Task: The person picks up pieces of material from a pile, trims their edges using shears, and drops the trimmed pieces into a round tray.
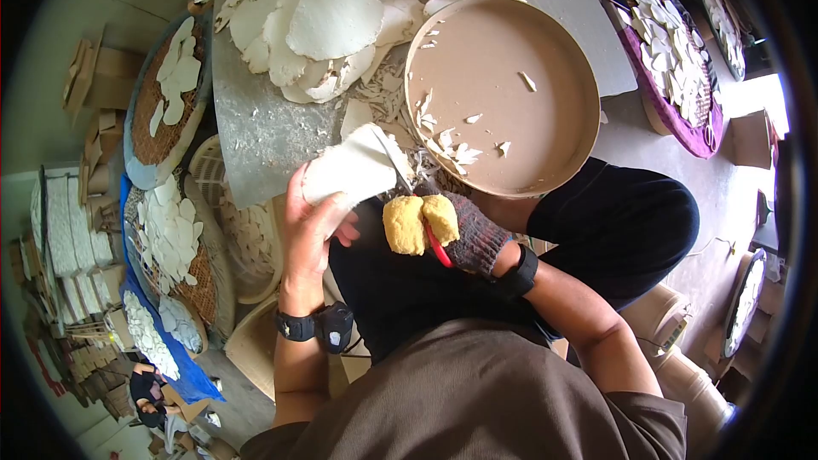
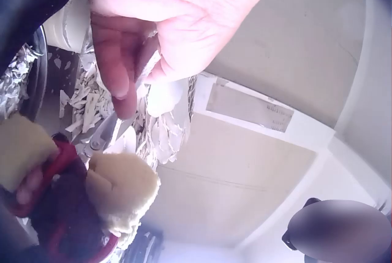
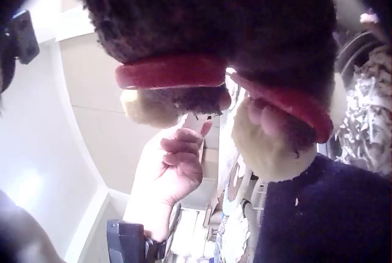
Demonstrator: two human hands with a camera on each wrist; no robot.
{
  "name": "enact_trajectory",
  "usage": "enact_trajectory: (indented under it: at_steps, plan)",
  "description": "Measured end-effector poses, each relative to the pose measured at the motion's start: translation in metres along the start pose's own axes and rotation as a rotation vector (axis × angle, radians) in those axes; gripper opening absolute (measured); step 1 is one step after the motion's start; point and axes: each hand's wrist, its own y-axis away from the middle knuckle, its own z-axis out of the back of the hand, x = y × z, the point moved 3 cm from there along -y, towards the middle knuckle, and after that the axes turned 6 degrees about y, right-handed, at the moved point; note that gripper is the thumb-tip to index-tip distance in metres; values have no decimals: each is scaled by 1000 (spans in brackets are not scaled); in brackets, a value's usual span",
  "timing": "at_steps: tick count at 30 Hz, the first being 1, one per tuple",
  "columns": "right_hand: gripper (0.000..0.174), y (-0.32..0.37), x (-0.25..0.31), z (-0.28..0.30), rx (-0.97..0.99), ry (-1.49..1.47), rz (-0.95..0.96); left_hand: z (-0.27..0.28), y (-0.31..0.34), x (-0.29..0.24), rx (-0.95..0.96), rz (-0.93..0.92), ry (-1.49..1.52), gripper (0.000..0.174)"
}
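My bare left hand [image 1: 308, 220] pinches a flat, off-white slice [image 1: 351, 167] between thumb and fingers; what the slice is made of does not show. In my right hand [image 1: 477, 234], which wears a dark knitted glove, is a pair of scissors [image 1: 438, 247] with red handles. Yellow foam padding [image 1: 405, 226] wraps the handle loops. The blades lie along the right edge of the slice. From the right wrist view, gloved fingers pass through both red loops [image 3: 171, 74], and the left hand [image 3: 177, 168] shows beyond them.
A round tan tray [image 1: 532, 140] with a few white scraps stands just ahead. Trimmings and a heap of pale slices [image 1: 336, 13] cover part of the metal table [image 1: 256, 140]. Round woven trays of slices stand left and right; a person [image 1: 149, 396] is at lower left.
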Motion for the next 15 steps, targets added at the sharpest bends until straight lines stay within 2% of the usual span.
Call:
enact_trajectory:
  at_steps: [5,9,12,15]
  plan:
    - [30,-3,-3,6,117,-29,-72,3,0,0,16,73,-59,64]
    - [29,-5,-4,8,121,49,-80,7,-3,6,24,92,-52,66]
    - [29,-3,-5,8,126,-112,-23,9,-5,4,55,73,-45,67]
    - [29,0,-13,5,130,-188,-62,10,-7,-3,101,63,-61,69]
